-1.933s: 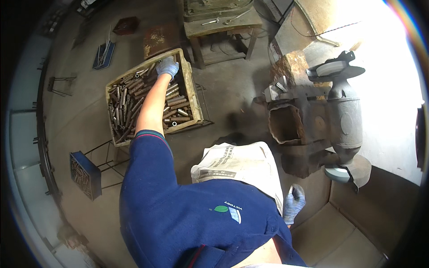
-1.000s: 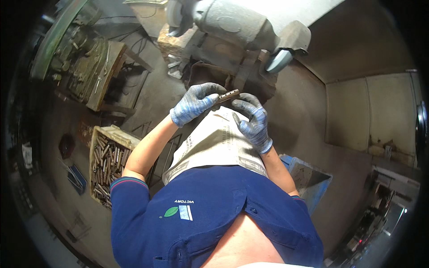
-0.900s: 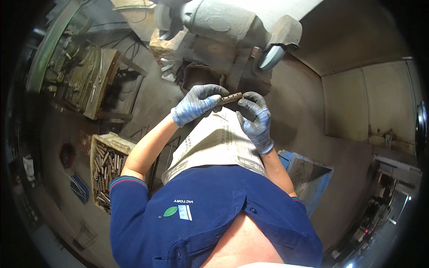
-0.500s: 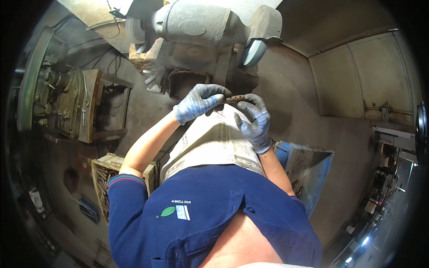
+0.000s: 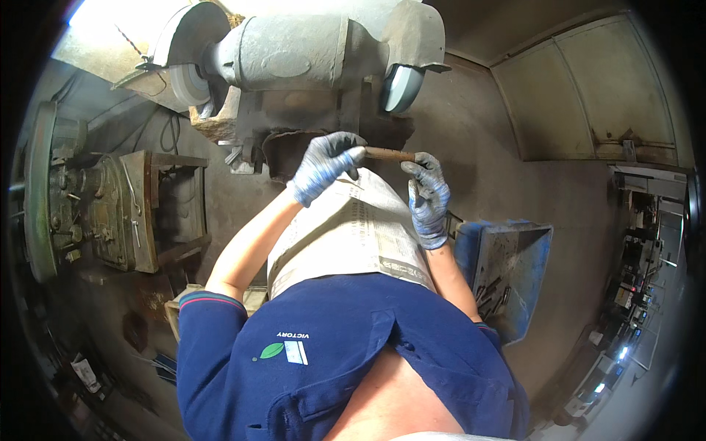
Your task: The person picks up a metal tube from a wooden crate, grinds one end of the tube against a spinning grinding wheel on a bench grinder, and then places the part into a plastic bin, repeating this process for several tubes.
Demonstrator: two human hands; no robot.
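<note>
A slim brown metal rod spans the gap between my two gloved hands, lying nearly level. My left hand pinches its left end between thumb and fingers. Its right end is gripped by the fingertips of my right hand. Both gloves are blue-grey with darkened fingers. Beyond the rod stands a grey bench grinder, with a pale wheel at its left and another wheel at its right. The rod is apart from both wheels. Sheets of newspaper cover my lap below the hands.
A blue bin with several rods inside stands at my right. Near my left elbow is a wooden crate, partly hidden by my arm. A greenish machine stands farther left, and metal panels rise at the far right.
My hands have moved apart along the rod, so more of it shows, and the row of holes seen on it before is no longer distinct. The view has shifted, showing more of the grinder.
</note>
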